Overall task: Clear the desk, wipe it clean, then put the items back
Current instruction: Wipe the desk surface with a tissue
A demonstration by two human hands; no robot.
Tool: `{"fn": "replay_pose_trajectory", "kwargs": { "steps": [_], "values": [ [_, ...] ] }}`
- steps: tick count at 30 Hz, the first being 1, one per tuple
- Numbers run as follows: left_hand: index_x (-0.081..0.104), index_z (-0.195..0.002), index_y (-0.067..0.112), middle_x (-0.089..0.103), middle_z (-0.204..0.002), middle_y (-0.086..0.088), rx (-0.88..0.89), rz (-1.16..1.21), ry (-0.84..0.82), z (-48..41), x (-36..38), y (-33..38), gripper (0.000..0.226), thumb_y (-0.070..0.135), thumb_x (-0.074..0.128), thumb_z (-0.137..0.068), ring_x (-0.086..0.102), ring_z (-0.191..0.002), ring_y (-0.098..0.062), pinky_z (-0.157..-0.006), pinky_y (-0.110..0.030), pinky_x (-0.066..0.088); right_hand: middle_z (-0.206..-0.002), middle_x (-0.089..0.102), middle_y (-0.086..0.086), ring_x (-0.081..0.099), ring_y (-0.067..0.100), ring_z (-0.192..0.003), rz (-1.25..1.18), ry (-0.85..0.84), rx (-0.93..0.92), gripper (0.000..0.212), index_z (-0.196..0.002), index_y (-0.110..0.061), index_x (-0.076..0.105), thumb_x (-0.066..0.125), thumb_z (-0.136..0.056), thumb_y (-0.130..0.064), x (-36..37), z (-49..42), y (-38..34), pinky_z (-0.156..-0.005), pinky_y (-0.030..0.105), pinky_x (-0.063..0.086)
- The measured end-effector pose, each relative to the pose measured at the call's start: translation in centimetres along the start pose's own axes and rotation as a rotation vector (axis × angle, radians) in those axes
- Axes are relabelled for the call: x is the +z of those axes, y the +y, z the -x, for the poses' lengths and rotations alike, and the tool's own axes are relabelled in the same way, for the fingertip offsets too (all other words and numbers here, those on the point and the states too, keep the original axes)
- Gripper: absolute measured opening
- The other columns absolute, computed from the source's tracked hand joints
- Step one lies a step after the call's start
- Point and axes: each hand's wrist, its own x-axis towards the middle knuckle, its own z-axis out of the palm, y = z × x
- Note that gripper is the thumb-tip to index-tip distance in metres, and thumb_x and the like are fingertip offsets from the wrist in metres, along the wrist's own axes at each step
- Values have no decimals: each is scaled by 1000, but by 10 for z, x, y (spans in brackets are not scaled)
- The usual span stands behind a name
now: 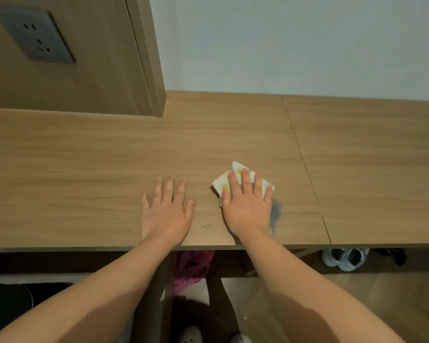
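Note:
The wooden desk (84, 169) spans the view with nothing standing on it. A white cloth (222, 183) with yellow spots lies near the front edge, right of centre. My right hand (247, 206) presses flat on top of it, fingers spread, covering most of the cloth. A bluish smear (276, 214) marks the desk just right of that hand. My left hand (167, 211) rests flat on the bare wood to the left of the cloth, fingers apart, holding nothing.
A wooden panel with a grey power socket (36, 37) rises at the back left. A seam (305, 167) splits the desktop on the right. Under the desk are a pink bag (192, 266), light shoes (344, 257) and a dark bin (8, 303).

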Motion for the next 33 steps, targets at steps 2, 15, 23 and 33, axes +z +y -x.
{"fn": "replay_pose_trajectory", "kwargs": {
  "steps": [2, 15, 23, 33],
  "values": [
    [-9, -149, 28, -10, -158, 2, 60, -31, -12, 2, 2, 14, 59, 50, 6, -97, -16, -144, -20, -117, -48, -2, -160, -2, -3, -5, 24, -147, 0, 31, 58, 52, -152, -32, 5, 12, -101, -43, -3, 14, 26, -116, 47, -5],
    [22, -148, 26, 27, -154, 3, 160, 635, 78, 18, -16, 21, 46, 29, 26, -102, 23, -141, -14, -116, -39, 19, -143, 45, 8, 49, 21, -125, -165, 330, 133, 38, -134, -12, 48, 46, -96, -16, -37, 51, 53, -106, 36, 40],
    [38, -142, 15, 45, -142, -9, -368, 820, 387, 9, -14, -25, 41, 17, 30, -102, 41, -131, -26, -106, -38, 30, -144, 46, 6, 38, 31, -136, -47, -31, -206, 51, -132, -30, 54, 24, -93, -41, 16, 54, -71, -110, 50, 24],
    [-1, -150, 27, -7, -159, 2, 100, 32, 15, 14, 2, 9, 56, 47, 8, -99, -13, -145, -19, -116, -42, -5, -160, -2, -3, -7, 21, -147, -1, 32, 55, 50, -152, -29, 8, 10, -102, -39, 1, 50, 41, -117, 39, -5]
  ]
}}
